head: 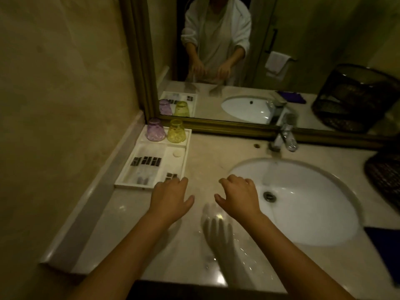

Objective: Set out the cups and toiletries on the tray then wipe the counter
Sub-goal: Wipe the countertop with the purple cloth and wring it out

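My left hand [170, 197] hovers palm down over the counter [207, 148], its fingertips at the near right corner of the tray [187, 137]. My right hand [238, 194] hovers beside it, over the strip of counter between the tray and the sink [303, 204], knuckles raised and fingers bent downward. Both are released — nothing is gripped, and whether any fingertip touches the stone I cannot tell. Both forearms reach in from the front edge, bare, roughly parallel.

The setting-out looks done to me. The purple cup [155, 132] and yellow cup [176, 131] stand upside down side by side in the tray's far compartment, by the counter's back left corner under the mirror [216, 50]. The sachets [146, 161] lie in the long left compartment, a soap [178, 153] in the right one.

What worries me is the wiping. I hold no cloth; the only one I can see is a dark blue one [385, 245] at the counter's front right, past the sink. Reaching across for it, my left fingers could catch the tray's corner and shove it askew. Later, a sweep along the left side could nudge the tray toward the wall and topple the cups — glass, I would guess. The stone near the front edge glistens, perhaps wet, so things may slide easily.
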